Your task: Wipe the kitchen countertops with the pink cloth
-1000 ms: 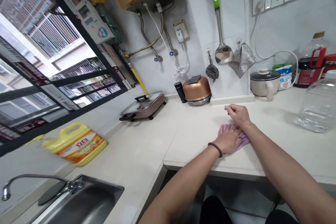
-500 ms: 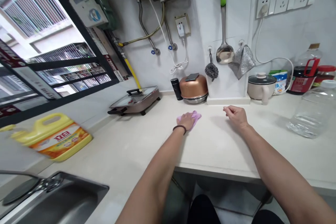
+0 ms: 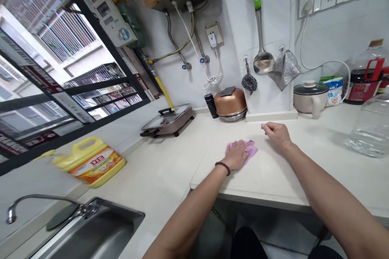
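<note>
Small lilac cleaning cloth [image 3: 251, 148], mid-counter on the pale stone worktop [image 3: 273, 180], pinned under left hand [image 3: 236, 154], fingers spread flat, not gripping; right hand [image 3: 276, 133] alongside, loosely curled, empty; wiping seemingly under way, wiped and unwiped areas indistinguishable.

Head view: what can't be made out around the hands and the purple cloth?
Head view only:
The purple cloth is mostly covered by the left hand pressing it on the countertop; its full shape is hidden.
The right hand has its fingers curled, palm down; anything inside is hidden.
The clear jug is cut off by the right edge.
The yellow bottle has a blurred, unreadable label.
The sink is cut off by the bottom edge.
</note>
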Demonstrator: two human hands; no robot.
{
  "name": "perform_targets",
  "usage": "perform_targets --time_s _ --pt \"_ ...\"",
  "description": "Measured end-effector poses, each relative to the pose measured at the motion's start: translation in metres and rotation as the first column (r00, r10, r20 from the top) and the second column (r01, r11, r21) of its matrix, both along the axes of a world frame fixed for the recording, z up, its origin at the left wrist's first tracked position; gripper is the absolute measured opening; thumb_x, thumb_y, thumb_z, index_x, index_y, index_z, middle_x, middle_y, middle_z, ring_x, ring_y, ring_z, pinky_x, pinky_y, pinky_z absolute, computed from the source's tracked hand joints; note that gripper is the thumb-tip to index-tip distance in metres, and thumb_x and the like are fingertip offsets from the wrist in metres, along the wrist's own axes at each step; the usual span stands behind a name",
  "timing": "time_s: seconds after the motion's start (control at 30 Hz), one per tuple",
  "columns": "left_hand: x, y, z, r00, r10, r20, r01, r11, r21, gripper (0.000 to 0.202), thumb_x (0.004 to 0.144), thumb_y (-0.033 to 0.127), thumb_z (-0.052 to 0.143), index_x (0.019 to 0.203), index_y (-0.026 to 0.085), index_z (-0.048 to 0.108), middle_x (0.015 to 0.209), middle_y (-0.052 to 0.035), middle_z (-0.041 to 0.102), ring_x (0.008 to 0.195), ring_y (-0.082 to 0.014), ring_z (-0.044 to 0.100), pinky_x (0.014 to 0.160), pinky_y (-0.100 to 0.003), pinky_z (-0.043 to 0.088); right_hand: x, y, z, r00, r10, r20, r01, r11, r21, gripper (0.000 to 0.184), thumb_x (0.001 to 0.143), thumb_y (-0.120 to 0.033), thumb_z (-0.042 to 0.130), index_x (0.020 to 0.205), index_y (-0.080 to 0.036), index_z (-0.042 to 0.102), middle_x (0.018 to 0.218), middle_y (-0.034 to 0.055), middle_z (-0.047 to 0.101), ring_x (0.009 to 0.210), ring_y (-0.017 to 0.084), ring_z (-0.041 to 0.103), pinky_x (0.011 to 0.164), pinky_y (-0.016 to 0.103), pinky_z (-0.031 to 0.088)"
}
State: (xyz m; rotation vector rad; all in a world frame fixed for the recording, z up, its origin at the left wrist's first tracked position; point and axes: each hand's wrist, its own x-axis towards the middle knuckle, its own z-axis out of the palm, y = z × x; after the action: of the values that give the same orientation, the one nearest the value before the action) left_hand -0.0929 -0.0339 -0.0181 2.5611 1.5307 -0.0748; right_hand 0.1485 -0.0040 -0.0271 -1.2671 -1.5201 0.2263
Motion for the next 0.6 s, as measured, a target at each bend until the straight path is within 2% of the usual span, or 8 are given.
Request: perform_targets --time_s 0.1,0.17,0.23,0.33,0.43,0.53,0.6 --pt "0.047 -0.024 -0.001 0.971 -0.232 0.048 0.233 0.973 0.002 0.060 0.106 0.048 0.029 0.165 0.038 0.026 0.173 -0.0053 0.025 0.158 -0.0327 0.023 0.126 -0.063 0.014 0.003 -0.001 0.000 0.999 -0.001 -0.041 0.001 1.000 -0.005 0.045 0.090 -0.058 0.053 0.071 -0.022 0.074 0.062 0.0012 0.069 0.060 0.017 0.063 0.063 0.028 0.044" --pt "0.076 -0.029 -0.003 0.943 -0.327 0.064 0.326 0.945 0.018 0.059 0.105 0.048 0.030 0.162 0.034 0.032 0.169 -0.0068 0.032 0.155 -0.0325 0.028 0.125 -0.062 0.017 0.005 -0.002 0.000 0.999 -0.013 -0.049 0.012 1.000 -0.007 0.047 0.089 -0.059 0.053 0.071 -0.022 0.074 0.062 0.0013 0.069 0.060 0.017 0.062 0.062 0.029 0.043" --pt "0.100 -0.023 -0.005 0.934 -0.350 0.073 0.349 0.937 0.030 0.058 0.104 0.046 0.031 0.159 0.029 0.038 0.166 -0.0087 0.037 0.152 -0.0326 0.031 0.125 -0.062 0.019 0.007 -0.003 0.000 0.999 -0.016 -0.049 0.015 1.000 -0.016 0.047 0.089 -0.061 0.054 0.072 -0.022 0.075 0.063 0.0014 0.069 0.059 0.017 0.061 0.061 0.029 0.043" --pt "0.117 -0.001 -0.005 0.955 -0.283 0.093 0.280 0.959 0.036 0.058 0.105 0.047 0.028 0.156 0.026 0.043 0.165 -0.0110 0.038 0.152 -0.0332 0.032 0.124 -0.064 0.020 0.010 -0.005 0.000 0.999 -0.009 -0.051 0.008 1.000 -0.025 0.048 0.089 -0.061 0.055 0.074 -0.021 0.076 0.064 0.0017 0.070 0.060 0.017 0.062 0.061 0.029 0.043" --pt "0.105 0.026 -0.001 0.984 -0.147 0.101 0.146 0.989 0.022 0.058 0.105 0.050 0.028 0.158 0.030 0.040 0.167 -0.0088 0.036 0.153 -0.0326 0.030 0.123 -0.065 0.020 0.012 -0.006 0.001 0.998 -0.016 -0.057 0.015 1.000 -0.020 0.048 0.089 -0.062 0.056 0.076 -0.020 0.077 0.063 0.0019 0.070 0.060 0.018 0.062 0.062 0.029 0.043" --pt "0.068 0.048 0.004 0.997 0.023 0.080 -0.023 1.000 0.002 0.057 0.106 0.048 0.028 0.162 0.037 0.032 0.171 -0.0059 0.031 0.155 -0.0318 0.028 0.123 -0.066 0.019 0.012 -0.006 0.003 0.997 -0.003 -0.075 -0.001 0.999 -0.048 0.051 0.088 -0.065 0.055 0.075 -0.020 0.076 0.062 0.0017 0.069 0.056 0.017 0.059 0.061 0.029 0.043" --pt "0.037 0.057 0.005 0.990 0.127 0.068 -0.128 0.992 0.020 0.057 0.106 0.047 0.028 0.163 0.038 0.030 0.170 -0.0059 0.033 0.155 -0.0313 0.029 0.123 -0.064 0.019 0.011 -0.006 0.004 0.997 0.010 -0.079 -0.016 0.998 -0.067 0.052 0.088 -0.067 0.055 0.072 -0.021 0.075 0.061 0.0016 0.068 0.055 0.016 0.059 0.061 0.029 0.043"
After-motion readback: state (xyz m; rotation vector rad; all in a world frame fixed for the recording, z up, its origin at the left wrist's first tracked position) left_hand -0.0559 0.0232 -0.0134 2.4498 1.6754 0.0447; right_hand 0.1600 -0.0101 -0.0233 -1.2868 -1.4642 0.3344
